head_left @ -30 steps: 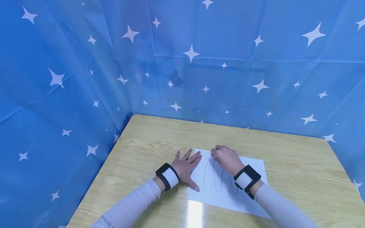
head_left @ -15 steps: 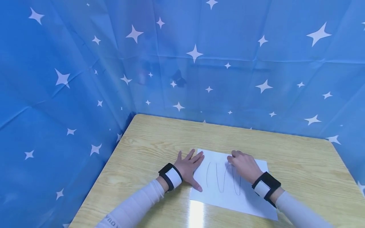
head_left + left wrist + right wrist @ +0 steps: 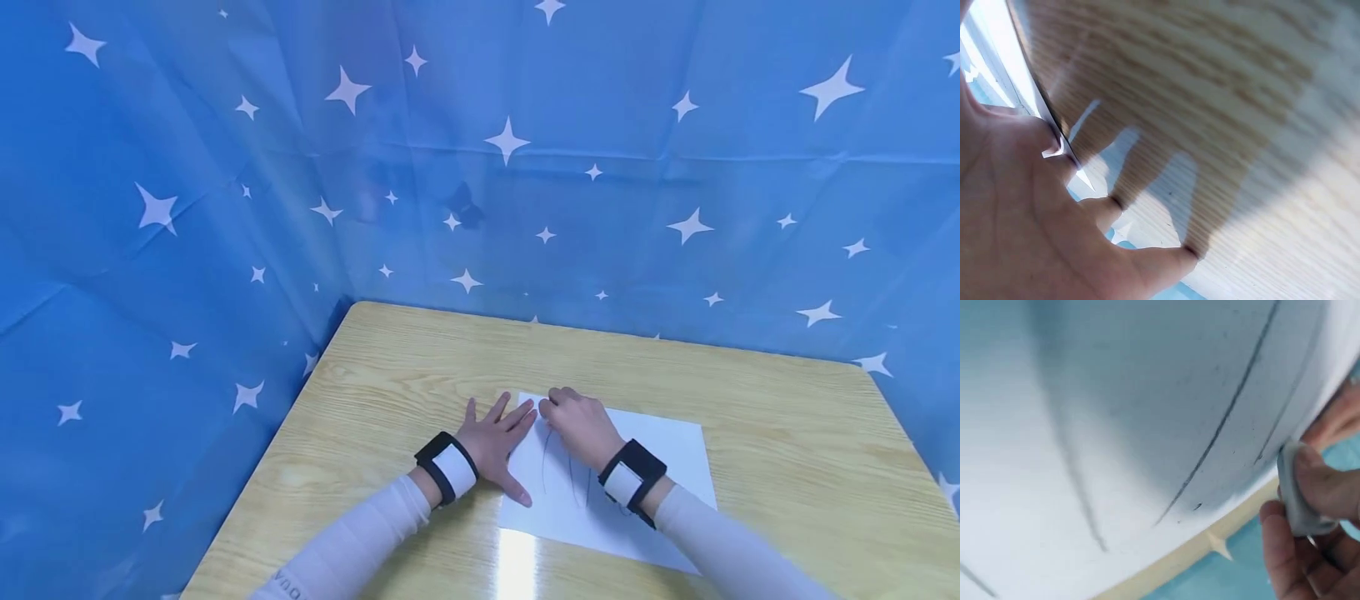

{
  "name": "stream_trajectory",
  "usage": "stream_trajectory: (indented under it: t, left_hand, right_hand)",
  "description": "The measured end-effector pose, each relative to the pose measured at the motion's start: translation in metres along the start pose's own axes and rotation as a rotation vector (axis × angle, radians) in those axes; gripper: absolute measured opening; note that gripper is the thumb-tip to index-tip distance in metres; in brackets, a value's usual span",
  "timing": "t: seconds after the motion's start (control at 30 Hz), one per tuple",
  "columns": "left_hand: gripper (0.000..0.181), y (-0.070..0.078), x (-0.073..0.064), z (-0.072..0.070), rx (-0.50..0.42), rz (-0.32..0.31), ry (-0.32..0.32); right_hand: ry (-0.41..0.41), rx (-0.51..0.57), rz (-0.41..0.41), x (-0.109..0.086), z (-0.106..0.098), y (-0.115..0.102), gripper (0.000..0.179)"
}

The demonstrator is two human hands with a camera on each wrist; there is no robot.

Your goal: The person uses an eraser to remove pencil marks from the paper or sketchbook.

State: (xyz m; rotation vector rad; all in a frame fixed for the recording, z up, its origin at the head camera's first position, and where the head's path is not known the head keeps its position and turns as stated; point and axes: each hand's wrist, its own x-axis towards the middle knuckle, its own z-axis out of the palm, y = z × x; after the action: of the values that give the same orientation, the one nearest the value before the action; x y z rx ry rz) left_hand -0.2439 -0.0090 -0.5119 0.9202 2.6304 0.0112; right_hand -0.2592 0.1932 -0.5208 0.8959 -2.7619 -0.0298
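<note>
A sheet of white paper (image 3: 667,454) lies on the table, marked with dark curved pencil lines (image 3: 1227,415). My left hand (image 3: 491,446) is spread over the sheet's left edge, with fingers straight and apart; the left wrist view shows some fingertips touching the wood beside the paper. Near the sheet's top left, my right hand (image 3: 583,427) pinches a whitish-grey eraser (image 3: 1295,497) between thumb and fingers. Its edge is at the paper, close to the end of one line. Small dark crumbs dot the sheet there. In the head view the eraser is hidden by the hand.
The wooden table (image 3: 420,358) extends around the paper. Behind and to the left hangs a blue cloth (image 3: 600,108) with white stars. A bright light reflection (image 3: 516,562) shows on the wood below the sheet.
My right hand moved right across the upper part of the paper, then back left to near my left fingertips. The left hand stays in place on the sheet's edge.
</note>
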Motion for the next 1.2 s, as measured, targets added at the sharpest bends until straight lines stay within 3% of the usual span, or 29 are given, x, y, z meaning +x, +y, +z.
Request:
stream_trajectory:
  t: [0.2, 0.5, 0.6, 0.7, 0.9, 1.03, 1.2]
  left_hand:
    - [0.130, 0.001, 0.002, 0.000, 0.023, 0.004, 0.025]
    - [0.133, -0.007, -0.003, 0.001, 0.013, -0.010, 0.014]
    - [0.133, -0.007, -0.005, 0.001, 0.009, -0.012, 0.007]
    - [0.132, -0.007, -0.005, 0.002, -0.005, -0.012, -0.006]
    - [0.130, -0.001, -0.001, 0.005, -0.018, 0.001, -0.005]
    - [0.129, 0.002, 0.001, 0.003, -0.015, 0.011, -0.003]
    - [0.131, 0.001, 0.000, 0.001, -0.003, -0.001, 0.008]
  right_hand:
    - [0.031, -0.061, -0.016, -0.013, 0.000, 0.016, 0.015]
    - [-0.046, -0.004, 0.093, -0.055, -0.009, 0.053, 0.020]
    - [-0.055, 0.024, 0.105, -0.051, -0.009, 0.051, 0.020]
    - [-0.045, 0.057, 0.099, -0.034, -0.008, 0.038, 0.019]
    - [-0.020, 0.082, 0.007, -0.002, 0.004, 0.008, 0.017]
    - [-0.009, 0.037, -0.010, -0.003, 0.008, 0.006, 0.018]
    - [-0.005, 0.005, -0.009, -0.022, 0.004, 0.026, 0.017]
